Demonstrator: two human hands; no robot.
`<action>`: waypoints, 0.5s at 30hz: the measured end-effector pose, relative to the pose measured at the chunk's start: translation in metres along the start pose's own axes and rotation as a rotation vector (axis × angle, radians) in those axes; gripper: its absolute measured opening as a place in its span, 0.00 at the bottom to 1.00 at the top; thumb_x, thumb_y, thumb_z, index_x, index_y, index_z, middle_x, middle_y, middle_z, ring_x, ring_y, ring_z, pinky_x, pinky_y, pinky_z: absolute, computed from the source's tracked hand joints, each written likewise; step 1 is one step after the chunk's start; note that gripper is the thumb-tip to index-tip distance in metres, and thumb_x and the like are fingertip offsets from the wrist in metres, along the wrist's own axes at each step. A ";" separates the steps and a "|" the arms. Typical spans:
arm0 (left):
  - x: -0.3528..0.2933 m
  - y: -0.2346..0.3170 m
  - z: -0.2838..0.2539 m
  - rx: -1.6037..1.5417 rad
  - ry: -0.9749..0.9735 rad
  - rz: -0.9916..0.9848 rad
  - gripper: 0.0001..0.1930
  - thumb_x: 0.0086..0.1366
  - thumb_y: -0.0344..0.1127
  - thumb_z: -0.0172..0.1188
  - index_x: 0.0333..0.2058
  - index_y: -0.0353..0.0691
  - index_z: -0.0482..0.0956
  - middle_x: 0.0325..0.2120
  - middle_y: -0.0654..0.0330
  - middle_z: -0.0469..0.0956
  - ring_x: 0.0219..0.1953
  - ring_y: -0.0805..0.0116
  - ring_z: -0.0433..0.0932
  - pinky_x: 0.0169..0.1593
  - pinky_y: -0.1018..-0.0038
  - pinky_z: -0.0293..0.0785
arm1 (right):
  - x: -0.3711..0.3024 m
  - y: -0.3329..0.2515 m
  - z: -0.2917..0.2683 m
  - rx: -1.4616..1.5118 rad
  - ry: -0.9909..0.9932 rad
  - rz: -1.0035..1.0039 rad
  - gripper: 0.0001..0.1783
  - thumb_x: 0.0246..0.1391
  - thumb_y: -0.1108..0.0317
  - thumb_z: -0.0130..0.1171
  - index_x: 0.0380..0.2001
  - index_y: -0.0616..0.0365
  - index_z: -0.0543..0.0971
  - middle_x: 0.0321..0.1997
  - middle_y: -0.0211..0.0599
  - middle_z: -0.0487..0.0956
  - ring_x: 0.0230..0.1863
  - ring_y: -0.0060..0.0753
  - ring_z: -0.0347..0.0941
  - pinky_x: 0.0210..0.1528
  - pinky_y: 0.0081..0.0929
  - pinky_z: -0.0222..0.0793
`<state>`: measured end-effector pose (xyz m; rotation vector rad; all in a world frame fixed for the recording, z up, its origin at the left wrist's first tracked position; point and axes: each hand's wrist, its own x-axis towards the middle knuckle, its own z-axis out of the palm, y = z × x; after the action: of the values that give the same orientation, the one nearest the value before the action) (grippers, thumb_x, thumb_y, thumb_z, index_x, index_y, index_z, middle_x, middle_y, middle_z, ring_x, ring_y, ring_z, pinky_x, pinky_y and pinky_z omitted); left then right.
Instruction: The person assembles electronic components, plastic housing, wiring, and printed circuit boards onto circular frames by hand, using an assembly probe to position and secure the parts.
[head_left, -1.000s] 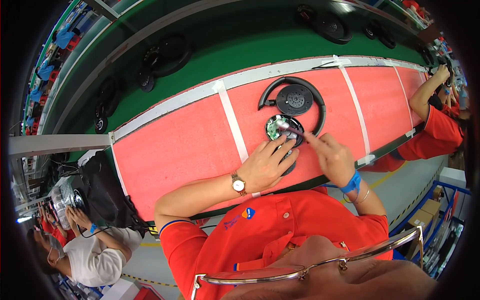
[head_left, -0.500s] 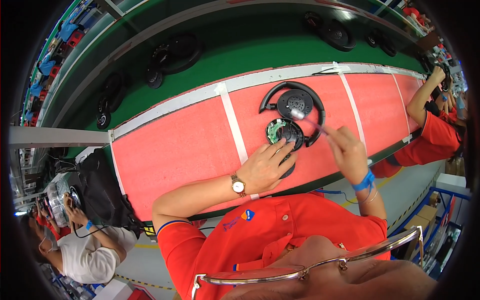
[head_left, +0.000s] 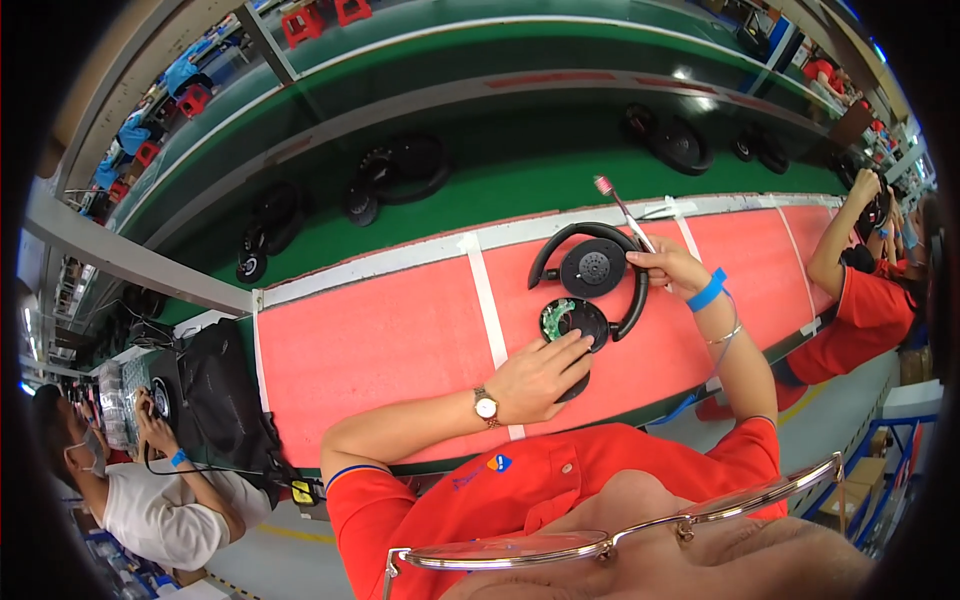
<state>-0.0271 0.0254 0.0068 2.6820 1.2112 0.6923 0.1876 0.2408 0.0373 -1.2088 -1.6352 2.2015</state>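
I have the left hand (head_left: 540,381) lying over the near edge of an opened black ear cup (head_left: 588,322), fingers outstretched and slightly spread; its green circuit board (head_left: 556,319) is exposed. My right hand (head_left: 674,269) pinches a slim brush (head_left: 626,214) between thumb and fingers, bristles upward. Beyond, on the pink mat (head_left: 375,350), 1 grilled ear cup (head_left: 594,267) sits within the curved black headband (head_left: 642,298).

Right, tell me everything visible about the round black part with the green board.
The round black part looks plastic. Its open face is up, a curved green board exposed at left. It lies on the red mat beside one end of the black headband; whether they join is unclear. The left hand touches its near side.
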 end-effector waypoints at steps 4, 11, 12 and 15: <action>0.021 -0.032 -0.026 -0.111 0.344 -0.192 0.30 0.41 0.26 0.63 0.48 0.36 0.69 0.52 0.45 0.64 0.51 0.46 0.68 0.52 0.59 0.68 | 0.008 -0.012 0.003 0.327 0.119 -0.390 0.16 0.49 0.80 0.58 0.42 0.59 0.72 0.27 0.23 0.66 0.19 0.10 0.51 0.18 0.12 0.42; 0.078 -0.156 -0.025 0.089 0.539 -0.672 0.30 0.43 0.28 0.64 0.48 0.32 0.67 0.46 0.46 0.65 0.49 0.46 0.63 0.53 0.60 0.65 | 0.091 -0.019 0.019 0.143 0.386 -0.883 0.21 0.32 0.91 0.46 0.33 0.59 0.73 0.41 0.31 0.75 0.34 0.19 0.67 0.31 0.16 0.62; 0.081 -0.169 -0.019 0.081 0.488 -0.805 0.30 0.43 0.29 0.65 0.48 0.33 0.67 0.45 0.46 0.66 0.48 0.47 0.64 0.52 0.60 0.65 | 0.103 -0.017 0.019 -0.006 0.508 -0.896 0.20 0.32 0.91 0.47 0.31 0.59 0.73 0.43 0.31 0.75 0.39 0.22 0.70 0.37 0.19 0.67; 0.081 -0.194 0.000 0.121 0.460 -0.926 0.30 0.45 0.32 0.65 0.48 0.33 0.68 0.44 0.46 0.68 0.48 0.47 0.64 0.52 0.61 0.66 | 0.133 0.002 0.024 -0.081 0.575 -0.804 0.18 0.37 0.89 0.53 0.33 0.60 0.74 0.38 0.28 0.75 0.42 0.23 0.69 0.40 0.20 0.68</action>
<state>-0.1128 0.2157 -0.0199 1.6965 2.3824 1.0703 0.0838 0.2946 -0.0307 -0.8506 -1.5668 1.1811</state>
